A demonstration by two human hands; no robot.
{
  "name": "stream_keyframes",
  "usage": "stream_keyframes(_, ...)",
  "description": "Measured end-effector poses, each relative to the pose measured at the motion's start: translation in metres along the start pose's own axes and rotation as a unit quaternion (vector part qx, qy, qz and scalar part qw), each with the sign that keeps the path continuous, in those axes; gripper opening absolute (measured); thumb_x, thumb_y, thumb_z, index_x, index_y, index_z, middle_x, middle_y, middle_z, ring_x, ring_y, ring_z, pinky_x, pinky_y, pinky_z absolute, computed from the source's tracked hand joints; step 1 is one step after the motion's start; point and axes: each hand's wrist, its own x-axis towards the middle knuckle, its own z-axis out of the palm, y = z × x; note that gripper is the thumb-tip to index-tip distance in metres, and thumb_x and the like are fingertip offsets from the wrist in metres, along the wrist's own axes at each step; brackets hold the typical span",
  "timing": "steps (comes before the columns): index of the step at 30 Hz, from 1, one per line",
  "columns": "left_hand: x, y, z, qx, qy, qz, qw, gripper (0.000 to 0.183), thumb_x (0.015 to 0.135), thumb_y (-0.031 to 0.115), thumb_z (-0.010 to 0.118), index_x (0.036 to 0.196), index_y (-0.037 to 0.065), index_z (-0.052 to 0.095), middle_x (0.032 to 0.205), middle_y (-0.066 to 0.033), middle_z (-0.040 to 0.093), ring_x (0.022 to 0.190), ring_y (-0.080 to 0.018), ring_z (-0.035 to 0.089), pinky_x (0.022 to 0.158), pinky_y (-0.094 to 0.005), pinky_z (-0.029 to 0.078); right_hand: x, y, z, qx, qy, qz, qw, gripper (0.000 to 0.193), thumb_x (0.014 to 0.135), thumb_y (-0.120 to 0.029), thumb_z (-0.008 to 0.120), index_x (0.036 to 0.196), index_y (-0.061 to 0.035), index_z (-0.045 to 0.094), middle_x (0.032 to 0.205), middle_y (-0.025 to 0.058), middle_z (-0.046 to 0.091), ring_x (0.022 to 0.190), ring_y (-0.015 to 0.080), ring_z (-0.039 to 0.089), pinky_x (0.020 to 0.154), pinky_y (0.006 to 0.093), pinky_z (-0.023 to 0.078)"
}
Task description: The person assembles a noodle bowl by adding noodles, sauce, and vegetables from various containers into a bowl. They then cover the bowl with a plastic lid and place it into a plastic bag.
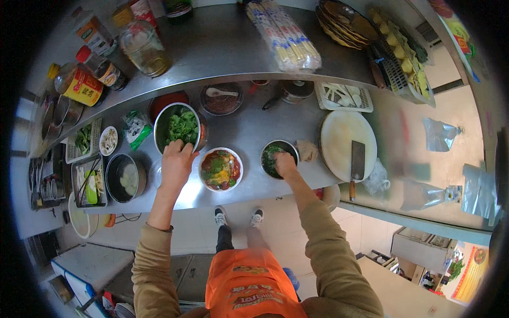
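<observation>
My left hand point(179, 160) is at the near rim of a deep metal pot point(160, 139), its fingers curled over the edge beside the leafy greens point(182, 126) inside. The pot is tilted toward me. My right hand point(287, 164) reaches into a small metal bowl point(296, 151), fingers pinched together among chopped greens point(271, 165) and partly hidden there. Between my hands stands a round white-rimmed bowl point(241, 168) of red soup, topped with something yellow and chopped greens point(216, 165).
A cleaver point(358, 159) lies on a round white board point(339, 132) at the right. On the left are a pot of liquid point(110, 180) and a tray point(77, 199) with tongs. Above runs a metal shelf point(212, 58) with bottles point(82, 87) and packaged chopsticks point(281, 34).
</observation>
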Motion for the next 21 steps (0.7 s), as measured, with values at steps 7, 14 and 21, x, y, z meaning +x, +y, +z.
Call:
stream_keyframes(7, -0.026, -0.040, -0.017, 0.012, -0.006, -0.044, 0.999, 0.022, 0.079, 0.017, 0.079, 0.089, 0.004, 0.065, 0.088, -0.0132, 0.058, 0.086, -0.0348, 0.059, 0.075, -0.0473, 0.047, -0.019, -0.050, -0.045, 0.250, 0.065, -0.060, 0.964, 0.028, 0.074, -0.015, 0.080, 0.098, -0.0046, 0.070, 0.092, 0.0184, 0.072, 0.087, 0.0342, 0.071, 0.079, 0.0417, 0.056)
stream_keyframes(14, -0.044, -0.058, -0.020, -0.011, -0.003, -0.043, 0.999, 0.022, 0.079, 0.017, 0.079, 0.089, 0.004, 0.064, 0.089, -0.0141, 0.059, 0.085, -0.0359, 0.060, 0.075, -0.0476, 0.048, -0.039, -0.154, -0.032, 0.251, -0.032, -0.144, 0.957, 0.027, 0.079, -0.013, 0.078, 0.105, -0.0080, 0.073, 0.098, 0.0177, 0.073, 0.089, 0.0348, 0.071, 0.082, 0.0422, 0.056)
stream_keyframes(21, -0.056, -0.065, -0.024, -0.010, -0.005, -0.047, 0.999, 0.022, 0.079, 0.016, 0.079, 0.090, 0.004, 0.064, 0.089, -0.0136, 0.058, 0.084, -0.0360, 0.059, 0.073, -0.0469, 0.047, -0.031, -0.171, -0.046, 0.222, 0.018, -0.137, 0.965, 0.019, 0.087, -0.010, 0.070, 0.106, -0.0077, 0.075, 0.097, 0.0200, 0.073, 0.088, 0.0383, 0.071, 0.082, 0.0452, 0.057)
